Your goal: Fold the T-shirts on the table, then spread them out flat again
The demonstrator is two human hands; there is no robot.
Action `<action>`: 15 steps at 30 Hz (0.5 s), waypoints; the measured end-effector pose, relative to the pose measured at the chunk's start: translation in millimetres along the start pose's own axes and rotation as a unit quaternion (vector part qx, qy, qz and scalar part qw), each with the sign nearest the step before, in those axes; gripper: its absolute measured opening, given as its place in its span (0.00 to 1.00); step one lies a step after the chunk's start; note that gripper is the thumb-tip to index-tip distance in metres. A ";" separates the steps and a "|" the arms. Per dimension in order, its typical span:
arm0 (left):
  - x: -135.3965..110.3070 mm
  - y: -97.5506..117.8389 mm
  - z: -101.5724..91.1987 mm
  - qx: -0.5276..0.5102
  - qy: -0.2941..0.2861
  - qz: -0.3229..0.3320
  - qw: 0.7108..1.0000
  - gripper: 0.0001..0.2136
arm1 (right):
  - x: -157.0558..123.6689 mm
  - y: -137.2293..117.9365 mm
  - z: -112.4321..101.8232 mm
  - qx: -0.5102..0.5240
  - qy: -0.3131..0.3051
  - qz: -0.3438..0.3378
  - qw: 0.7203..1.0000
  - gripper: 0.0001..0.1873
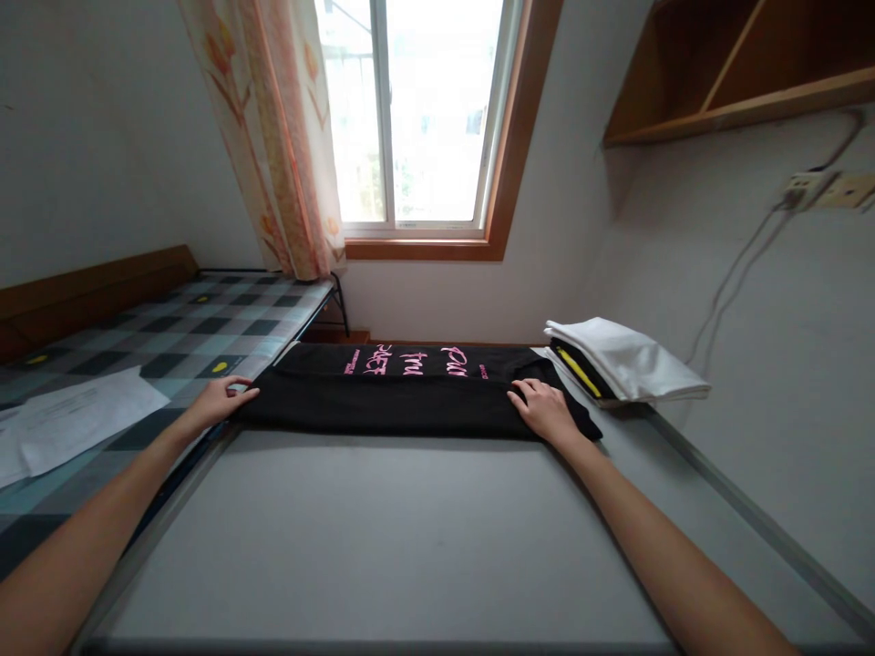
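A black T-shirt (410, 407) with pink lettering lies sideways across the grey-white table, its near side folded over in a long strip that covers part of the print. At the shirt's left end, my left hand (220, 403) pinches the edge of the cloth between thumb and fingers. My right hand (545, 410) rests on the folded strip near the right end, fingers slightly bent and apart on top of the fabric. The shirt's right end sticks out past this hand.
Folded clothes (619, 360), white on top with black and yellow below, are stacked at the table's (410, 547) back right against the wall. A bed (225, 319) with a checked cover and paper sheets (82, 419) adjoins on the left. A wooden shelf (738, 114) hangs upper right.
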State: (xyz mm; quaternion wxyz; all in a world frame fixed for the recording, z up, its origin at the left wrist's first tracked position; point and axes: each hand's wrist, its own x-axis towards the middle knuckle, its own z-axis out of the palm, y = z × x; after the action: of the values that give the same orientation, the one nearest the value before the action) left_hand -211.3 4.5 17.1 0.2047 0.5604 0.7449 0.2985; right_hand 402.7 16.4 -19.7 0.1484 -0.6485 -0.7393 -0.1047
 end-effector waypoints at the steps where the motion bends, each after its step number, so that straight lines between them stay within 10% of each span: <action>1: 0.7 -3.0 0.5 0.024 0.000 0.016 1.000 0.28 | -0.3 0.3 0.5 0.006 0.002 0.000 1.000 0.20; 7: 0.7 -2.6 1.2 0.149 0.028 0.060 0.987 0.24 | -3.8 26.7 -11.6 0.090 0.112 0.076 0.987 0.20; 15: -22.3 14.6 -12.0 -0.054 -0.061 0.087 0.993 0.40 | -7.5 60.4 -5.7 0.134 0.079 0.179 0.971 0.23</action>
State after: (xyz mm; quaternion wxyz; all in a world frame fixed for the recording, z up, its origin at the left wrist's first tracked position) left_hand -202.1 -16.6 35.2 0.2531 0.6284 0.6619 0.3207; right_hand 463.8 15.6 -19.3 0.3083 -0.7342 -0.6043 -0.0277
